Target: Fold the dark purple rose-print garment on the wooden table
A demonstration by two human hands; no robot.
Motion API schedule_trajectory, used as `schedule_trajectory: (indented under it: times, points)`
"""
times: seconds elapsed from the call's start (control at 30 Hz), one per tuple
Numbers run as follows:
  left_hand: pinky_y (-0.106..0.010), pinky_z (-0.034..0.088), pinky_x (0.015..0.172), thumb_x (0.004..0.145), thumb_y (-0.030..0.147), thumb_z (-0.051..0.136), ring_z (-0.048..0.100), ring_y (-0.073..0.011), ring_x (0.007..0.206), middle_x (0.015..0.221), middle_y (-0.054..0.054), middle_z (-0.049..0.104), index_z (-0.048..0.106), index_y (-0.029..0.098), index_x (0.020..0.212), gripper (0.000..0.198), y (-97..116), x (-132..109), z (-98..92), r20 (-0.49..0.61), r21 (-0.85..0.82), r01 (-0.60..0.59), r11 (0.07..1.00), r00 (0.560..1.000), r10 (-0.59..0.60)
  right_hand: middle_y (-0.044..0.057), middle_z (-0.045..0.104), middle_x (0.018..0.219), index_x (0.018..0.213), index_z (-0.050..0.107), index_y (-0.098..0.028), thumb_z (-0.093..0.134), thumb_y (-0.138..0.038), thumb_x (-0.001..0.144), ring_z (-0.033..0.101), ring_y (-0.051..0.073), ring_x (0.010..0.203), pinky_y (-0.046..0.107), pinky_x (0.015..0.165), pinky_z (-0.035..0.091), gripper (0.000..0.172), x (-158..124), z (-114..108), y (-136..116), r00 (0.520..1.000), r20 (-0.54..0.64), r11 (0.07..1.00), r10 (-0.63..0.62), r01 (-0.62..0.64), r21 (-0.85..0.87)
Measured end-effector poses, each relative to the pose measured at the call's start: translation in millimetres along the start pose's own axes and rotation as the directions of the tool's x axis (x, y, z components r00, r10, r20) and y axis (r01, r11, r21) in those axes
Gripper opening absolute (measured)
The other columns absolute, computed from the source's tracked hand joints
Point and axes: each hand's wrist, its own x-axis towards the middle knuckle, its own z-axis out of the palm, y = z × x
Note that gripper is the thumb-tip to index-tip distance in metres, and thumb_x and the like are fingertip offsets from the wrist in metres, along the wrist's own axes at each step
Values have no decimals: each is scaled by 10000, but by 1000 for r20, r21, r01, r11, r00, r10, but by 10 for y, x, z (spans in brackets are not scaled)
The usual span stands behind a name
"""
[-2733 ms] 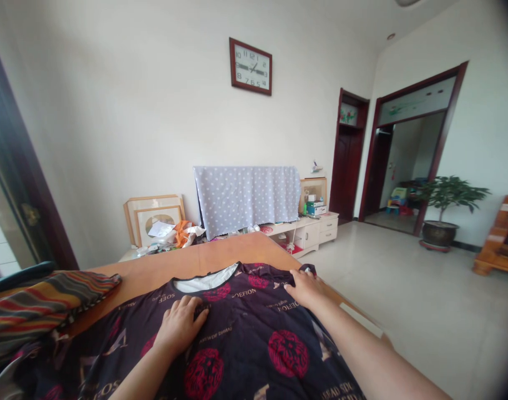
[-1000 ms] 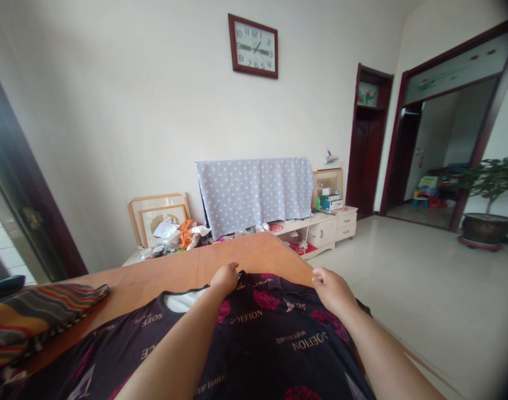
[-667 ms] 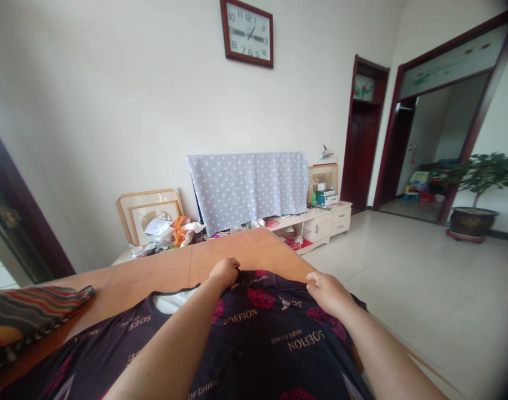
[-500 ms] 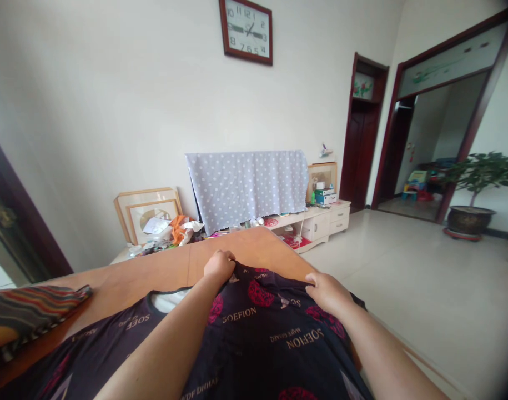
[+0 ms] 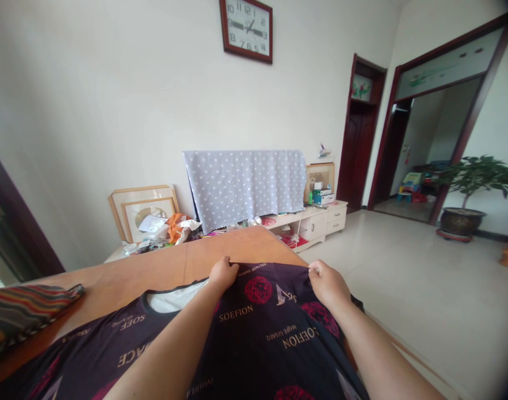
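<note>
A dark shirt (image 5: 241, 339) with gold lettering and pink round prints lies spread over the brown table. Its neckline, showing a pale inside, is left of my left forearm. My left hand (image 5: 224, 274) pinches the far edge of the shirt, right of the neckline. Farther right, my right hand (image 5: 328, 282) grips the same edge near a corner. Between the two hands the edge is stretched fairly straight. My forearms cover parts of the cloth.
The brown table (image 5: 154, 273) runs under the shirt. A striped cloth (image 5: 29, 311) lies at its left. Beyond stand a white cabinet (image 5: 320, 225), a panel under a dotted cover (image 5: 245, 186), and picture frames (image 5: 147, 208). A potted plant (image 5: 462, 219) is on the right floor.
The edge between my hands has been pulled straighter and flatter. My right hand has risen slightly. More of the neckline's pale inside shows.
</note>
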Motion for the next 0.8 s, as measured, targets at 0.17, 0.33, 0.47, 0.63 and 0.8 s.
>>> schedule_trajectory:
  times: [0.17,0.33,0.47,0.63,0.8]
  points:
    - [-422,380,1008,784,301,587,472,-359,1294,1422,-159,542,462,184,1423,662,44,-143,97,-4,83,-59,995,998,60,38,726,850,1022,674,-291,471,-349,904,666,207,833,273,676,412,242,8,25,17,1000,7,1000,-1,0,10]
    - [-463,374,982,830,407,552,466,-353,1246,1340,-152,542,414,239,1445,652,190,-317,21,-107,274,-23,961,993,54,67,734,1014,1204,610,-269,479,-364,888,679,228,945,294,773,459,355,46,-68,67,998,-24,998,63,-63,13]
    - [-449,361,979,881,390,499,467,-321,1201,1282,-125,547,525,260,1337,475,414,-487,12,-163,325,-144,935,965,206,80,716,1135,1245,593,-281,446,-401,890,666,262,1033,348,835,474,403,74,-207,140,991,-22,991,129,-129,-29]
    - [-390,386,926,914,315,432,523,-265,1094,1143,-85,607,661,257,1073,284,690,-675,193,-10,198,-361,911,929,370,114,650,1287,1303,577,-260,447,-400,868,629,300,1127,392,871,475,475,99,-299,361,981,16,973,193,-189,-134]
    - [-409,406,883,885,337,458,533,-276,1078,1177,-69,604,661,272,1065,279,725,-776,349,60,167,-399,902,917,394,99,693,1194,1171,667,-288,563,-420,787,648,296,1067,369,809,470,419,82,-278,462,969,174,963,177,-134,-235]
